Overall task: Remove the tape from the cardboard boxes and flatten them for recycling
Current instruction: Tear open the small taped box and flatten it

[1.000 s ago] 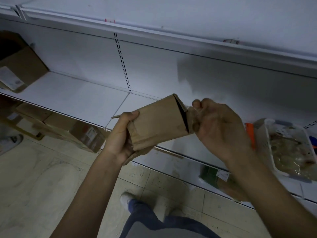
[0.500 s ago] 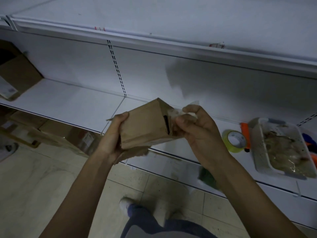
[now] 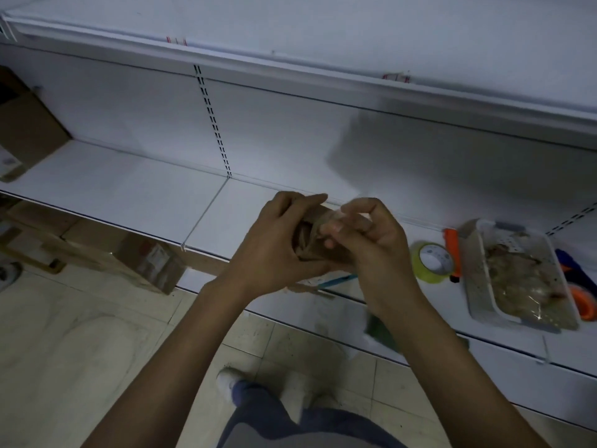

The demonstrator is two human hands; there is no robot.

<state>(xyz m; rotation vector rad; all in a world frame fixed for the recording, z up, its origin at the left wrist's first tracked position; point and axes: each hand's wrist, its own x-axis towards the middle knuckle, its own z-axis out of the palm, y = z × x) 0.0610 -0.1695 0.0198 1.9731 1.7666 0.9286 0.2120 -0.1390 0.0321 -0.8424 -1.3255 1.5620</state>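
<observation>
Your left hand is clenched around the small brown cardboard box, and your right hand closes in from the opposite side. The box sits squeezed between both palms, out in front of the white shelf. Only a creased, crumpled brown patch shows between your fingers. Your right fingertips pinch a pale, translucent strip of tape at the box's top; blur hides its edges.

A white metal shelf is carrying a yellow-green tape roll, orange cutter, white plastic basket and, far left, brown cardboard box.
</observation>
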